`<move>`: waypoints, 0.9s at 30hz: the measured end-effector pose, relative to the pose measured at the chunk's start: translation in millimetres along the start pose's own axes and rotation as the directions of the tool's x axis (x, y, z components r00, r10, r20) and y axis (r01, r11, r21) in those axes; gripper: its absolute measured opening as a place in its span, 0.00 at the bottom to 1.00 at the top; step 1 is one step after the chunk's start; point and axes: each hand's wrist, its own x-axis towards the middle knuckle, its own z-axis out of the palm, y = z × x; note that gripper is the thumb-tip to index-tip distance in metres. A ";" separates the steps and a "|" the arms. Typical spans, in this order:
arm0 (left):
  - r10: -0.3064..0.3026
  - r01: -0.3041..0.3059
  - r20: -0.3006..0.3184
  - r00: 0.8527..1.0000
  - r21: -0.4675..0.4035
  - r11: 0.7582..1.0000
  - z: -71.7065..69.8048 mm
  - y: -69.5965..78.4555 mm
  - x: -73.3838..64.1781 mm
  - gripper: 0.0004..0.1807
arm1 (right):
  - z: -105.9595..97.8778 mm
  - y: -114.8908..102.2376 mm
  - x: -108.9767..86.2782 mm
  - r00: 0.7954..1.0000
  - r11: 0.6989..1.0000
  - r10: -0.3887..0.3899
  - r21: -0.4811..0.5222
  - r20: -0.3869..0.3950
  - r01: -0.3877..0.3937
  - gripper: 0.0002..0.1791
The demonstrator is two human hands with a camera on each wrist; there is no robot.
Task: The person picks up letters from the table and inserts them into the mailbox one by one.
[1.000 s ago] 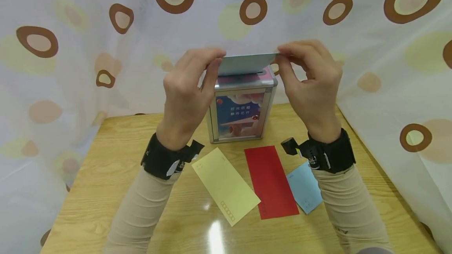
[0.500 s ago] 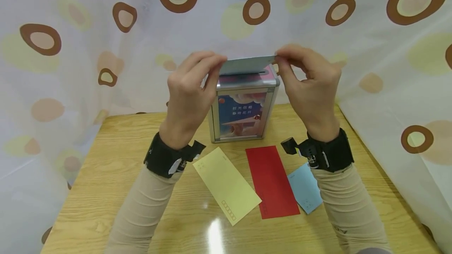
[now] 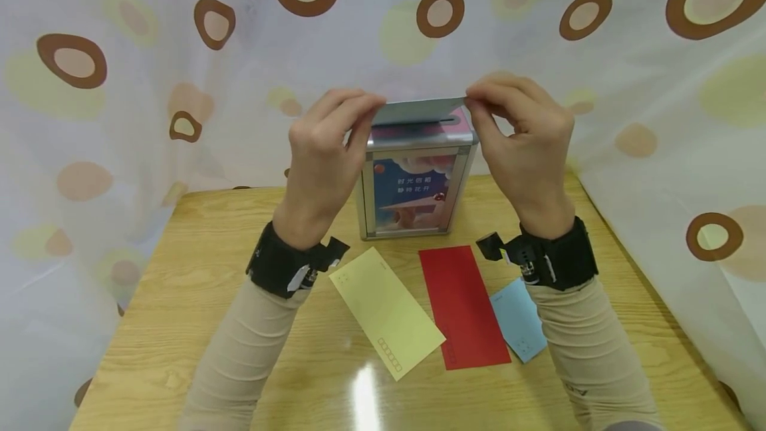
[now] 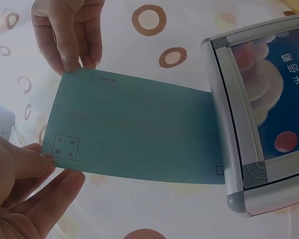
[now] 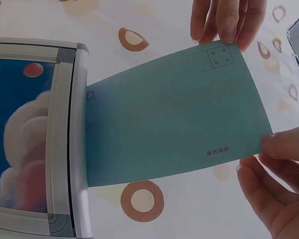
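Note:
A blue-green envelope (image 3: 415,110) stands on end above the letter box (image 3: 413,185), its lower edge at the slot in the pink top. One upper corner is pinched between thumb and fingers of my left hand (image 3: 326,158). My right hand (image 3: 526,142) pinches the opposite corner. Printed stamp squares show on the envelope (image 4: 134,127) in the left wrist view. The box's metal rim (image 5: 78,139) hides the envelope's lower end in the wrist views, so how deep it sits in the slot I cannot tell.
On the wooden table (image 3: 215,251), in front of the box, lie a yellow envelope (image 3: 385,314), a red envelope (image 3: 463,311) and a light blue envelope (image 3: 519,321). The right forearm partly covers the blue one. A patterned cloth (image 3: 359,38) hangs behind and at the sides.
My hands have come slightly closer together and the envelope has sunk a little towards the slot, showing a narrower strip in the head view. The grip on both corners is the same.

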 end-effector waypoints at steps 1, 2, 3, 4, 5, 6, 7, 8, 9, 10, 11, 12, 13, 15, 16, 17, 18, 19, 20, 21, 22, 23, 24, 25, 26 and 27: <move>0.000 0.000 0.002 1.000 -0.003 1.000 0.2 -0.2 0.1 0.08 | 0.4 0.4 0.1 1.000 1.000 0.001 0.003 -0.003 -0.001 0.05; 0.001 -0.001 0.002 1.000 -0.006 1.000 0.4 -0.5 -0.1 0.07 | 0.6 0.9 0.0 1.000 1.000 0.001 0.006 -0.003 -0.001 0.05; 0.000 0.000 0.003 1.000 -0.007 1.000 0.5 -0.7 -0.3 0.07 | 1.0 1.4 -0.2 1.000 1.000 0.002 0.008 -0.004 -0.002 0.05; -0.001 0.001 0.004 1.000 -0.010 1.000 0.7 -0.9 -0.7 0.07 | 1.3 1.9 -0.4 1.000 1.000 0.002 0.011 -0.004 -0.002 0.05; -0.004 0.004 0.004 1.000 -0.011 1.000 1.0 -1.1 -1.2 0.07 | 1.5 2.4 -0.7 1.000 1.000 0.002 0.013 -0.002 -0.002 0.05; -0.008 0.008 0.007 1.000 -0.011 1.000 1.2 -1.5 -1.8 0.07 | 1.5 2.9 -1.1 1.000 1.000 0.001 0.013 0.001 -0.001 0.05; -0.013 0.013 0.009 1.000 -0.011 1.000 1.4 -1.7 -2.4 0.07 | 1.8 3.2 -1.4 1.000 1.000 0.002 0.015 0.005 -0.002 0.05; -0.017 0.018 0.011 1.000 -0.010 1.000 1.4 -1.9 -3.2 0.07 | 1.8 3.5 -1.7 1.000 1.000 0.000 0.015 0.009 0.000 0.05; -0.023 0.023 0.014 1.000 -0.008 1.000 1.6 -2.2 -3.8 0.07 | 2.1 3.4 -1.9 1.000 1.000 0.001 0.018 0.012 -0.001 0.05; -0.028 0.028 0.017 0.999 -0.007 1.000 1.7 -2.6 -4.6 0.07 | 2.3 3.1 -2.0 1.000 1.000 0.001 0.026 0.016 -0.001 0.05; -0.035 0.035 0.019 0.999 -0.006 0.999 1.6 -2.7 -5.3 0.07 | 2.4 2.6 -2.0 1.000 1.000 0.000 0.031 0.021 -0.001 0.05; -0.041 0.041 0.022 0.999 -0.006 0.999 1.5 -2.9 -6.0 0.07 | 2.5 1.7 -2.0 1.000 0.999 -0.003 0.035 0.026 0.002 0.05; -0.045 0.046 0.024 0.999 -0.007 0.999 1.2 -3.0 -6.5 0.07 | 2.7 0.4 -1.6 1.000 0.999 -0.006 0.040 0.031 0.004 0.05; -0.051 0.051 0.026 0.998 -0.008 0.999 0.9 -3.5 -7.3 0.07 | 3.0 -2.1 -0.8 0.999 0.999 -0.010 0.051 0.039 0.008 0.04; -0.054 0.054 0.026 0.998 -0.009 0.998 0.7 -3.7 -7.8 0.08 | 3.1 -3.0 -0.6 0.999 0.999 -0.015 0.053 0.046 0.013 0.04; -0.055 0.055 0.027 0.998 -0.011 0.998 0.5 -3.9 -8.3 0.08 | 3.3 -3.6 -0.3 0.998 0.999 -0.020 0.050 0.053 0.018 0.04; -0.055 0.055 0.028 0.998 -0.012 0.998 0.4 -4.2 -8.8 0.08 | 3.5 -3.8 -0.4 0.998 0.999 -0.020 0.048 0.056 0.017 0.04; -0.054 0.055 0.028 0.998 -0.015 0.998 0.4 -4.5 -9.2 0.08 | 3.7 -3.5 -0.7 0.998 0.999 -0.016 0.052 0.060 0.013 0.04; -0.054 0.054 0.028 0.998 -0.016 0.998 0.3 -4.6 -9.7 0.08 | 3.9 -2.7 -1.2 0.998 0.999 -0.011 0.049 0.063 0.008 0.04; -0.056 0.056 0.029 0.998 -0.018 0.998 0.4 -4.9 -10.2 0.08 | 3.7 -1.6 -2.0 0.998 0.999 -0.009 0.035 0.068 0.007 0.04; -0.057 0.058 0.030 0.998 -0.022 0.998 0.4 -5.0 -10.6 0.08 | 3.5 -0.2 -2.8 0.997 1.000 -0.004 0.020 0.071 0.003 0.04; -0.058 0.059 0.032 0.998 -0.024 0.998 0.6 -5.1 -10.9 0.08 | 3.1 1.3 -3.9 0.997 1.000 0.002 0.004 0.073 -0.003 0.04; -0.061 0.062 0.031 0.998 -0.027 0.998 0.8 -5.2 -11.2 0.08 | 2.8 2.8 -5.0 0.997 1.000 0.012 -0.009 0.074 -0.011 0.05; -0.063 0.064 0.031 0.998 -0.027 0.998 1.0 -5.4 -11.6 0.08 | 2.2 4.4 -6.2 0.997 1.000 0.016 -0.024 0.081 -0.014 0.05; -0.068 0.069 0.031 0.997 -0.027 0.997 1.4 -5.8 -12.1 0.08 | 1.8 5.7 -7.4 0.996 0.999 0.019 -0.041 0.087 -0.016 0.05; -0.073 0.073 0.031 0.997 -0.029 0.997 1.7 -6.0 -12.6 0.08 | 1.4 6.9 -8.5 0.995 0.999 0.021 -0.052 0.093 -0.017 0.05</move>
